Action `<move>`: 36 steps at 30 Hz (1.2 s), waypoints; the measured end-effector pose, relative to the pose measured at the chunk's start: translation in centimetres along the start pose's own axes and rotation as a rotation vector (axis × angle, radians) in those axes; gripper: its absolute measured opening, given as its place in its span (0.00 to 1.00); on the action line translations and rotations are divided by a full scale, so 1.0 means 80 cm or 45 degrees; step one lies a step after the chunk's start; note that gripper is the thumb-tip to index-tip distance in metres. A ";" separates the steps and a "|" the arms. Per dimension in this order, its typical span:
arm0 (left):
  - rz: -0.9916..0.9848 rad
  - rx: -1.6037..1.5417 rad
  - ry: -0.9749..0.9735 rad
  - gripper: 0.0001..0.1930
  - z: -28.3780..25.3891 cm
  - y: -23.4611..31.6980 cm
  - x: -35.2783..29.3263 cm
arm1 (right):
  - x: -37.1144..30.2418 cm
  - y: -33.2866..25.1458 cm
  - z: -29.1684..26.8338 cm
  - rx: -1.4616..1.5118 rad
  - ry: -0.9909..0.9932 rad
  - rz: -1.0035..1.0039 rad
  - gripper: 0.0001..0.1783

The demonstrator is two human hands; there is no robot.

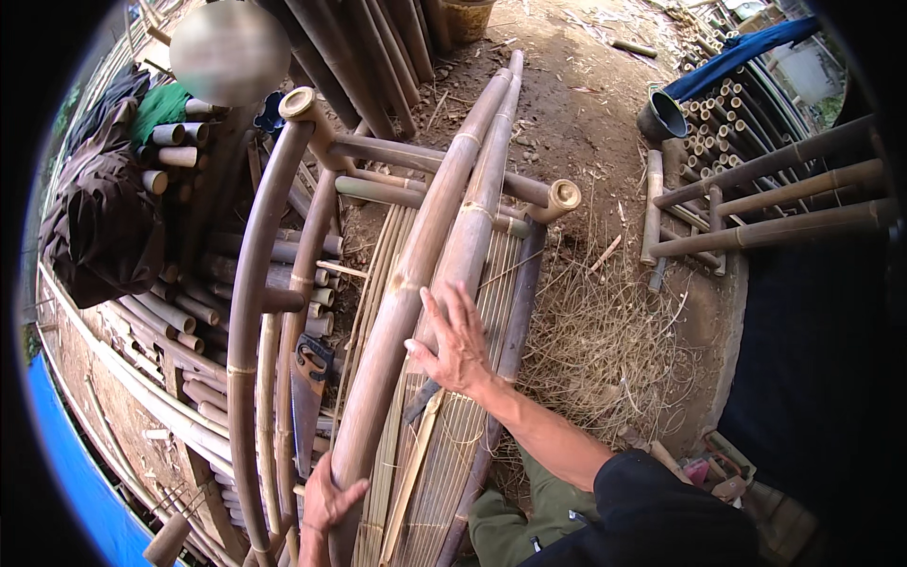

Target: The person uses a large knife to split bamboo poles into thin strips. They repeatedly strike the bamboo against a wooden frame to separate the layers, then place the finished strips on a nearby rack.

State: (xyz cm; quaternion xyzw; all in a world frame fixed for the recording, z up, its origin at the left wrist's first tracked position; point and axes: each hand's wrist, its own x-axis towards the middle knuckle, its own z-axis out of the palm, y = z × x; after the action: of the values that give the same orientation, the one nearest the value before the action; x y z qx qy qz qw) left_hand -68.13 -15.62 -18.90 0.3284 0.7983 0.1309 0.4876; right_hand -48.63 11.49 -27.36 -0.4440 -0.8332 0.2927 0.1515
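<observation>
Two thick brown bamboo poles lie side by side, slanting across a bamboo bench frame and out past its far crossbars. Near the bottom edge my left hand (328,501) grips the near end of the left bamboo pole (413,255), thumb over its top. My right hand (453,338) rests open on the right bamboo pole (480,200), its fingers stretched and slightly apart. Beneath them is the bench's slatted seat (475,416). A dark tool head (420,402), partly hidden by the poles, lies on the slats. Left of the poles hangs a handsaw (308,397) with a dark handle.
The bench's thick side rail (248,312) rises on the left, with stacked bamboo (203,302) beyond. Fibre shavings (614,350) cover the ground at right. Another bamboo frame (765,213), a dark bucket (661,118) and more cut bamboo stand farther right. Another person is at the upper left.
</observation>
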 end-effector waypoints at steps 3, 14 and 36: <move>0.099 -0.068 -0.017 0.44 0.000 0.073 0.101 | -0.016 0.021 0.041 0.184 0.009 0.130 0.52; 0.514 0.345 0.537 0.44 0.060 0.253 0.489 | 0.011 0.062 0.093 0.266 0.047 0.209 0.53; -0.920 -0.133 1.039 0.29 0.199 -0.418 0.096 | -0.006 0.125 0.207 0.307 0.123 0.467 0.13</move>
State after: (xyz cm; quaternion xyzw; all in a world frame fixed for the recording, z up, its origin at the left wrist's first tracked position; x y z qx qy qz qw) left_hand -70.03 -37.48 -49.75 -0.0688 0.9771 0.1112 0.1678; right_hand -50.31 9.57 -46.56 -0.5802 -0.6893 0.3913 0.1874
